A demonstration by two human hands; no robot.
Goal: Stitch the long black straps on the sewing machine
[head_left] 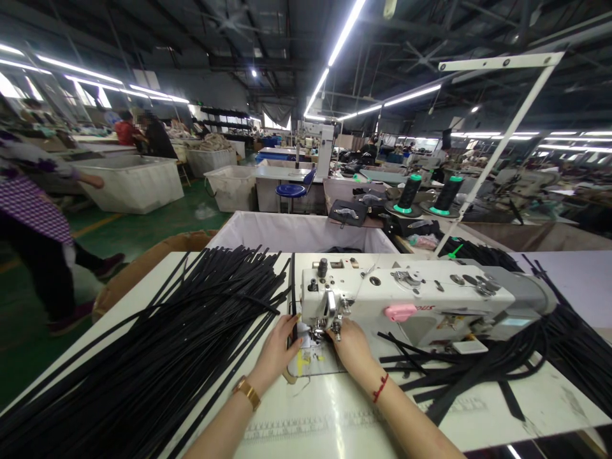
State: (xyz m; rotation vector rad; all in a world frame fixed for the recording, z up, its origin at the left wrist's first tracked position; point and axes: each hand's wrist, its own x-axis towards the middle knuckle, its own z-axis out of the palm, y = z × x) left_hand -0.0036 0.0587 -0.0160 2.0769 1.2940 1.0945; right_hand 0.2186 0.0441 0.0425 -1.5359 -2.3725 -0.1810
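Note:
A white sewing machine (363,293) stands on the pale table, its needle and presser foot (318,333) at the left end. My left hand (275,350) is just left of the presser foot, with thumb and fingers closed on a narrow black strap (293,287) that runs away from me beside the machine head. On the other side of the needle, my right hand (352,350) has its fingers curled in close; the fingertips are partly hidden behind machine parts, and what they hold cannot be made out.
A big heap of black straps (191,338) covers the table's left side. More black straps (478,376) lie under the machine arm. Behind the table is a white-lined bin (306,229); two black thread cones (408,194) stand behind the machine. A person (38,210) is at the far left.

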